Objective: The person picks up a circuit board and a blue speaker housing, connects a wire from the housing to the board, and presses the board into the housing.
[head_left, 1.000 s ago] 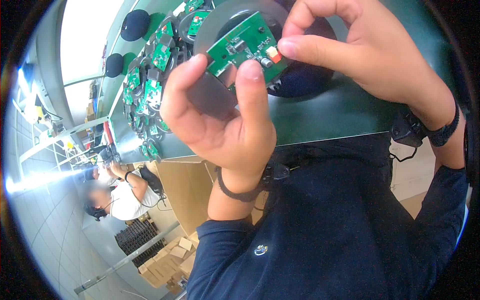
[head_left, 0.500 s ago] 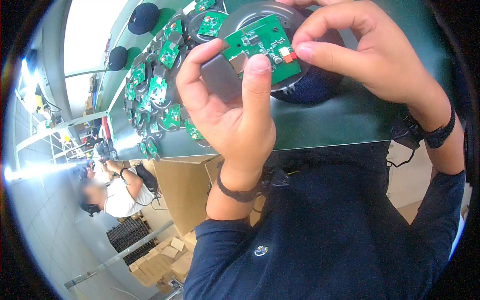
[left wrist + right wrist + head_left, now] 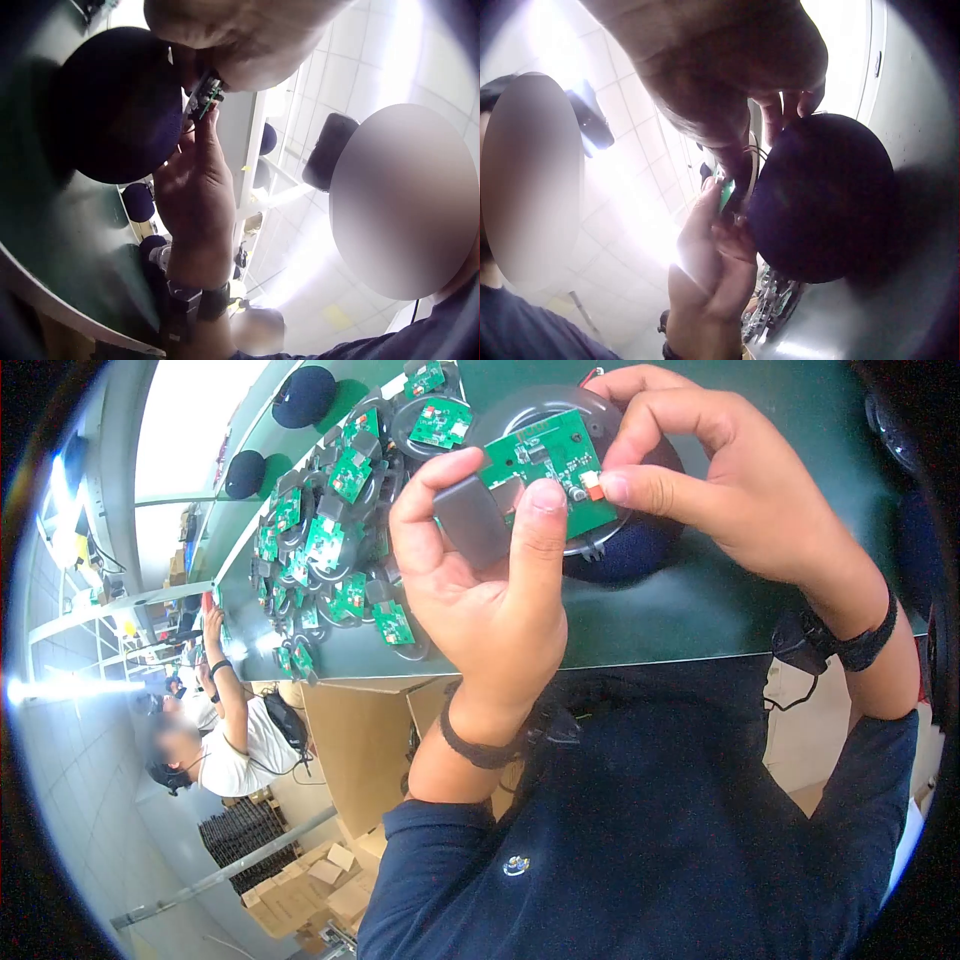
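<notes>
A green circuit board (image 3: pixel 540 448) with a dark grey block (image 3: pixel 470 520) beside it is held in my left hand (image 3: pixel 485 595), the thumb across the board's near edge. My right hand (image 3: pixel 740 485) pinches a small red-and-white connector (image 3: pixel 594 487) at the board's right side with thumb and forefinger. Behind the board is a round dark-blue dome (image 3: pixel 640 555) with a grey ring-shaped base facing up. That dome (image 3: pixel 112 105) looms close beside the hands in the left wrist view. In the right wrist view, fingers of the right hand (image 3: pixel 735 67) reach the dome's rim.
Many green boards on dark round plates (image 3: pixel 325 545) are heaped left of the hands on the green table (image 3: pixel 690 622). Two more dark domes (image 3: pixel 305 397) stand behind the heap. A person in white (image 3: pixel 250 750) is at the far left, near cardboard boxes (image 3: pixel 360 745).
Both hands and the board have shifted right and slightly down in the head view, keeping the same grip. More of the heap shows. The other person's arm has risen.
</notes>
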A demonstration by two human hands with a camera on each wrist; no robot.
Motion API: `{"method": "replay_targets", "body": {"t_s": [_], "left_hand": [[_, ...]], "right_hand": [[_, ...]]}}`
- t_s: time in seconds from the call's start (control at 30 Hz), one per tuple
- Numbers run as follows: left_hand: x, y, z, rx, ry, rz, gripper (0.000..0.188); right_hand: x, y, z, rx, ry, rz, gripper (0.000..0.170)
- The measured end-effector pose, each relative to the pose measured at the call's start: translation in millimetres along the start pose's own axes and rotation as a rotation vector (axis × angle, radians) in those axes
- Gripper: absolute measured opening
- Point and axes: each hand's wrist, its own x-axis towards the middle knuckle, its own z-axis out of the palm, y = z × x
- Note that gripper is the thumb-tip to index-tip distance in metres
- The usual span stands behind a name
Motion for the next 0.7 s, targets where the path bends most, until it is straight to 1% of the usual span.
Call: {"method": "replay_targets", "body": {"t_s": [0.03, 0.07, 0.13, 0.17, 0.2, 0.23, 0.27, 0.33, 0.4, 0.43, 0.47, 0.53, 0.57, 0.6, 0.63, 0.7], "left_hand": [[0.0, -1.0, -0.1, 0.005, -0.001, -0.016, 0.045], [-1.0, -0.1, 0.8, 0.01, 0.0, -0.033, 0.045], [-3.2, 2.7, -0.1, 0.018, 0.017, -0.031, 0.044], [-6.1, 2.1, -4.0, 0.129, 0.031, 0.023, 0.043], [-6.9, 0.9, -7.4, 0.237, 0.046, 0.083, 0.043], [-9.2, 0.0, -5.0, 0.192, 0.08, 0.138, 0.042], [-13.2, 0.6, -7.5, 0.183, 0.086, 0.149, 0.042], [-21.9, 0.5, -13.2, 0.168, 0.073, 0.216, 0.042], [-30.4, 4.5, -18.2, 0.153, 0.066, 0.211, 0.04], [-33.1, 7.2, -22.1, 0.139, 0.062, 0.091, 0.04], [-34.4, 10.1, -24.0, 0.123, 0.057, -0.03, 0.039], [-32.8, 13.6, -26.0, 0.124, 0.079, -0.038, 0.038], [-31.6, 14.5, -28.0, 0.084, 0.089, -0.106, 0.038], [-30.0, 15.1, -30.3, 0.043, 0.098, -0.173, 0.038], [-28.3, 15.9, -33.2, 0.032, 0.097, -0.19, 0.036], [-23.7, 11.8, -37.5, 0.013, 0.12, -0.195, 0.036]], "right_hand": [[-0.4, -2.5, -0.2, -0.063, 0.013, 0.031, 0.011], [-2.2, -5.3, 1.0, -0.066, 0.013, 0.029, 0.011], [-2.5, -7.2, 5.8, -0.121, 0.107, 0.003, 0.012], [-0.6, -4.9, 3.6, -0.131, 0.109, -0.007, 0.012], [2.8, 1.0, -1.5, -0.051, 0.1, -0.026, 0.015], [5.6, 7.8, -6.7, 0.029, 0.087, -0.043, 0.017], [8.0, 17.5, -10.0, 0.134, 0.112, 0.002, 0.019], [13.4, 29.6, -15.3, -0.138, 0.168, 0.029, 0.026], [16.6, 41.6, -13.9, 0.042, 0.051, 0.232, 0.035], [19.5, 46.9, -12.4, 0.061, -0.025, 0.278, 0.041], [22.2, 47.5, -10.0, 0.071, -0.028, 0.272, 0.042], [28.8, 43.6, -5.4, 0.186, 0.011, 0.231, 0.044], [32.6, 38.3, 0.0, 0.173, 0.005, 0.224, 0.044], [37.0, 30.6, 7.6, 0.307, 0.13, 0.202, 0.043], [39.9, 24.8, 11.7, 0.442, 0.253, 0.179, 0.041], [44.7, 19.6, 9.8, 0.424, 0.211, 0.15, 0.041]]}}
